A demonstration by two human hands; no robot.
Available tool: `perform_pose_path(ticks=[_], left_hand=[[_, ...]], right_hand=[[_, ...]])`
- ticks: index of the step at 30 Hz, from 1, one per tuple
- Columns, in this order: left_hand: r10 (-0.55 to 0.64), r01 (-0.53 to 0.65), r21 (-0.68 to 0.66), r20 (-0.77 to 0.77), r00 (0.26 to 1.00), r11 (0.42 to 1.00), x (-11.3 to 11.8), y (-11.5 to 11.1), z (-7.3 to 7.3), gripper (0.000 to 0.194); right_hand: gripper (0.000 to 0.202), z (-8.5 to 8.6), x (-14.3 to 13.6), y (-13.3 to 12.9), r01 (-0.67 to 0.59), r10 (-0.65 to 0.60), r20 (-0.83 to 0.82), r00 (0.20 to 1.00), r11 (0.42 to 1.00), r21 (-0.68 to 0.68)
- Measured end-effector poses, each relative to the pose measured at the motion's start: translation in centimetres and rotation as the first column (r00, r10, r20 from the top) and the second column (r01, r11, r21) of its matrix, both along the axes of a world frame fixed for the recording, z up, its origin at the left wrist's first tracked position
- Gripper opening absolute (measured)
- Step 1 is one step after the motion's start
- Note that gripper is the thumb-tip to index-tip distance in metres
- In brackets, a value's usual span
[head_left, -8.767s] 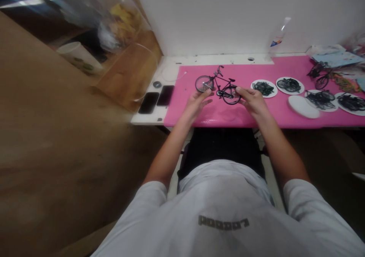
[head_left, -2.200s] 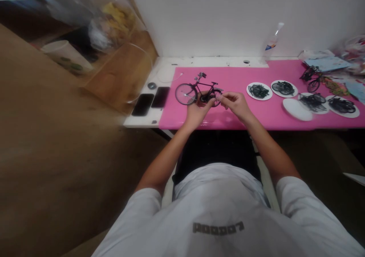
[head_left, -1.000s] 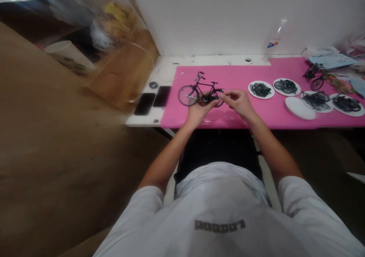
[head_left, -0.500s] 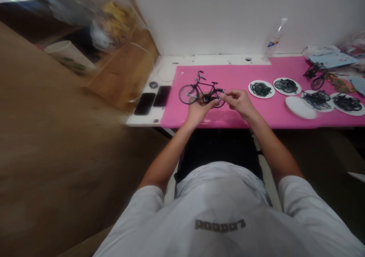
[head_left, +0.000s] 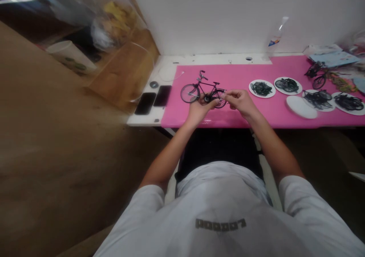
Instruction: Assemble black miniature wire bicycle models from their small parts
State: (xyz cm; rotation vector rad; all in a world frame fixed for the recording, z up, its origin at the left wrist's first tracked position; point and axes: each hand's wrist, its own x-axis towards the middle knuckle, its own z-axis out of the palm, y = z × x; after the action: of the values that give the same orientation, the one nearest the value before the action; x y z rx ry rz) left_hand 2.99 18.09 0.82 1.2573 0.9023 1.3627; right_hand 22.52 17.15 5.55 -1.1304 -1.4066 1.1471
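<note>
A small black model bicycle (head_left: 209, 86) is held upright above the pink mat (head_left: 236, 74), its handlebar towards the left. My left hand (head_left: 200, 108) grips it from below near the pedals, the thumb lying towards the rear wheel. At the rear end of the bicycle, my right hand (head_left: 238, 100) has thumb and fingertips pinched together beside the wheel and rack. Something thin and pale shows at those fingertips, too small to make out.
Plates of dark parts (head_left: 261, 88) stand to the right, with a white lid-like piece (head_left: 301, 107). Another black model bicycle (head_left: 318, 81) is at the far right. Two phones (head_left: 145, 103) lie at the left edge. A clear bottle (head_left: 277, 38) stands at the back.
</note>
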Motion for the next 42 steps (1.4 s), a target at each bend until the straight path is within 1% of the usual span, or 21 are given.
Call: perform_pose_path(ticks=[5,9,15,20,25,31,35,42], left_hand=[[0.0,0.0,0.009,-0.028,1.0,1.0,-0.1,0.0,-0.06,0.053],[0.034,-0.034,0.015,-0.029,0.999,0.999,0.03,-0.04,-0.15,0.051],[0.015,-0.014,0.025,-0.022,1.0,1.0,-0.04,0.02,-0.14,0.053],[0.015,-0.015,0.029,-0.02,1.0,0.999,-0.17,-0.01,-0.08,0.052],[0.012,-0.012,0.049,-0.008,1.0,0.999,-0.06,0.03,-0.1,0.049],[0.029,-0.029,0.057,-0.006,1.0,0.998,0.14,0.3,-0.32,0.051],[0.047,-0.046,0.088,-0.003,0.999,0.995,0.16,0.43,-0.48,0.055],[0.046,-0.041,0.219,-0.017,0.999,0.975,0.19,0.41,-0.81,0.055]], right_hand=[[0.047,-0.17,-0.18,0.14,0.041,-0.042,0.021,0.999,0.998,0.049],[0.048,-0.25,-0.24,0.23,0.041,-0.042,0.02,0.999,0.998,0.054],[0.048,-0.21,-0.29,0.15,0.038,-0.037,-0.006,0.999,0.997,0.061],[0.051,-0.26,-0.1,0.27,0.003,-0.006,0.044,0.999,0.998,0.069],[0.052,-0.25,-0.31,0.11,0.03,-0.04,0.07,0.997,0.989,0.144],[0.048,-0.57,-0.24,0.25,0.043,-0.056,0.093,0.994,0.99,0.137],[0.047,-0.54,-0.29,0.21,0.047,-0.063,0.094,0.994,0.986,0.158],[0.055,-0.15,-0.89,-0.23,0.078,-0.092,0.059,0.994,0.975,0.21]])
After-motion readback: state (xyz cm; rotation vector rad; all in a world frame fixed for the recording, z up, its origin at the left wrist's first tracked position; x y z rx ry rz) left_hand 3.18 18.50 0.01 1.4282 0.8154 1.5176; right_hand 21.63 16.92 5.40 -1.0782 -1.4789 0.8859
